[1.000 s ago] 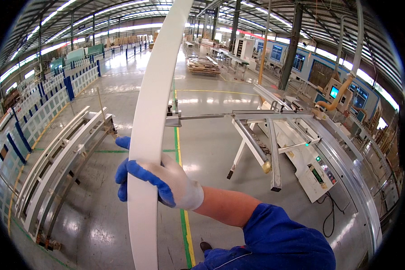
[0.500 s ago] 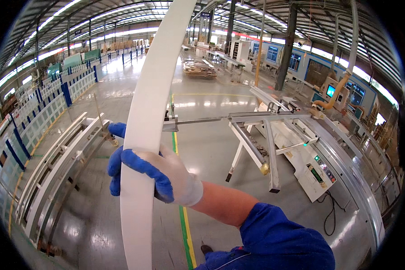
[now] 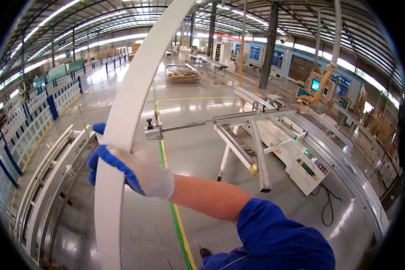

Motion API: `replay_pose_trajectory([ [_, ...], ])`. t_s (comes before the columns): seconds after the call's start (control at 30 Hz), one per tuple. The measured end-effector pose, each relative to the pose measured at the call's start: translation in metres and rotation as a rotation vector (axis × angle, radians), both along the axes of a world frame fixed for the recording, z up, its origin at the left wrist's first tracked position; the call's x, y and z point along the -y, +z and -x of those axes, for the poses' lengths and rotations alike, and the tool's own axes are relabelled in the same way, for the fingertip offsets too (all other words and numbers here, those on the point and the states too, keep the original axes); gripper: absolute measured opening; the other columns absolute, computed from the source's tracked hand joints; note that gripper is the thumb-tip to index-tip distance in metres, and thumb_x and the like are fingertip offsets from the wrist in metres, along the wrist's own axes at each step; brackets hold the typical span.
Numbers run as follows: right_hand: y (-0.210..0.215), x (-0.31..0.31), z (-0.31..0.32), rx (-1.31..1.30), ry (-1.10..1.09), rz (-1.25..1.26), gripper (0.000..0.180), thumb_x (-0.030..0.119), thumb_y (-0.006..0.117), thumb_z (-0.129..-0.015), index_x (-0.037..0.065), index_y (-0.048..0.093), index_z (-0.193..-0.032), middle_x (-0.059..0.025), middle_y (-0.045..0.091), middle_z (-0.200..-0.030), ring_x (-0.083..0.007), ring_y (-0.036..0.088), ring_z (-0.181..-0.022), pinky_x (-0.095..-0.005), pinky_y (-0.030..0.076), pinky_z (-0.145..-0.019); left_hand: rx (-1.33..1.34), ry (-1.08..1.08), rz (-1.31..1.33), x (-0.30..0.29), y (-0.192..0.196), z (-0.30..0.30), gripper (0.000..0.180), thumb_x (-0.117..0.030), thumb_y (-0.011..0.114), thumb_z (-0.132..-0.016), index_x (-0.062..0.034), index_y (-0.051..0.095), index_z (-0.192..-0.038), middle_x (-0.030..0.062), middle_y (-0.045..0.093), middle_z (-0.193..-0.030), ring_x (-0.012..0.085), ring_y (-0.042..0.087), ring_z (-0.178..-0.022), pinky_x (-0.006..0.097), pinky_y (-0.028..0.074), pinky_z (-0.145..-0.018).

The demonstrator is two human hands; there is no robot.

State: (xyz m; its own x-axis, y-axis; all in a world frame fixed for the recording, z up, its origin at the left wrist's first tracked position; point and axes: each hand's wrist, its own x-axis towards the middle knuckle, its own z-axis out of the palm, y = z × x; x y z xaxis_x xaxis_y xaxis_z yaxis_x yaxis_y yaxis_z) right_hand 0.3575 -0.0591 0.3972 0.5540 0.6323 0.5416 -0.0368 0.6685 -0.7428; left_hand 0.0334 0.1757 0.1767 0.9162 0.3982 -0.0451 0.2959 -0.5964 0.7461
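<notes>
In the head view, the right hand (image 3: 141, 171), in a white glove with blue coating, is gripping a long white board (image 3: 131, 94) in the left-centre foreground. Its fingers (image 3: 116, 163) are closing around the board's width, with blue-coated tips showing at and beyond its left edge. Whether the left hand's fingers are opening or closing cannot be told. The board is standing tilted, its top leaning right, with both ends running out of the picture, and it is hiding a strip of the floor.

Just right of the board in the view, a clamp-like stop (image 3: 153, 129) is sitting at the end of a metal bar reaching out from a sliding table saw (image 3: 274, 143). The saw is taking up the right side, with a black cable (image 3: 331, 209) lying beside its base. On the left, a white metal rack (image 3: 49, 191) is standing near the board, and white panels with blue posts (image 3: 52, 107) are lining the area behind. Green-and-yellow tape (image 3: 181, 229) is crossing the floor between board and saw. Farther back, a stack of flat boards (image 3: 182, 73) is resting near a dark column (image 3: 269, 49).
</notes>
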Motion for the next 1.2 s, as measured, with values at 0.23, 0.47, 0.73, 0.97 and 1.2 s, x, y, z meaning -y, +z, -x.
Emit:
replay_pose_trajectory([
  [0.23, -0.04, -0.063, -0.056, -0.068, -0.093, 0.139, 0.049, 0.025, 0.056, -0.103, 0.0, 0.041, -0.143, -0.0153, 0.067, -0.112, -0.0251, 0.069, -0.1, -0.0398, 0.059, -0.088, 0.261, 0.207, -0.132, -0.023, 0.051, -0.021, 0.063, -0.015, 0.081, -0.073, 0.0029, 0.058, -0.129, 0.0192, 0.067, -0.11, 0.0273, 0.061, -0.099, 0.037, 0.049, -0.089],
  [0.47, -0.017, -0.087, -0.069, -0.18, 0.019, 0.148, 0.035, 0.031, 0.056, -0.102, -0.002, 0.062, -0.114, -0.0126, 0.07, -0.102, -0.0196, 0.07, -0.087, -0.0339, 0.059, -0.076, 0.329, 0.547, -0.689, -0.063, 0.016, 0.01, 0.063, -0.019, 0.077, -0.077, 0.007, 0.057, -0.131, 0.0295, 0.064, -0.12, 0.043, 0.061, -0.114, 0.047, 0.047, -0.099],
  [0.73, -0.01, -0.131, -0.05, -0.181, 0.207, 0.21, 0.04, 0.029, 0.062, -0.1, -0.006, 0.059, -0.119, -0.0153, 0.068, -0.103, -0.0232, 0.071, -0.09, -0.0345, 0.062, -0.077, 0.297, 0.674, -1.009, -0.089, 0.027, -0.006, 0.073, -0.021, 0.074, -0.085, 0.0007, 0.042, -0.147, 0.0259, 0.054, -0.138, 0.0381, 0.053, -0.129, 0.047, 0.042, -0.106],
  [0.97, 0.06, -0.152, -0.01, 0.139, 0.209, 0.178, 0.049, 0.038, 0.061, -0.1, -0.007, 0.055, -0.12, -0.0165, 0.068, -0.103, -0.02, 0.068, -0.082, -0.0317, 0.057, -0.069, 0.386, 1.004, -0.76, -0.079, 0.117, -0.045, 0.063, -0.006, 0.063, -0.092, -0.0047, 0.041, -0.15, 0.0227, 0.048, -0.146, 0.0393, 0.05, -0.132, 0.047, 0.04, -0.11],
  [1.2, 0.093, -0.128, -0.041, 0.548, -0.249, 0.247, 0.073, 0.051, 0.061, -0.097, -0.001, 0.044, -0.145, -0.0176, 0.069, -0.108, -0.0211, 0.069, -0.09, -0.0334, 0.057, -0.078, 0.463, 1.095, -0.807, -0.129, 0.14, 0.014, 0.057, -0.007, 0.061, -0.095, -0.0029, 0.042, -0.149, 0.021, 0.052, -0.143, 0.0364, 0.051, -0.132, 0.044, 0.042, -0.111],
])
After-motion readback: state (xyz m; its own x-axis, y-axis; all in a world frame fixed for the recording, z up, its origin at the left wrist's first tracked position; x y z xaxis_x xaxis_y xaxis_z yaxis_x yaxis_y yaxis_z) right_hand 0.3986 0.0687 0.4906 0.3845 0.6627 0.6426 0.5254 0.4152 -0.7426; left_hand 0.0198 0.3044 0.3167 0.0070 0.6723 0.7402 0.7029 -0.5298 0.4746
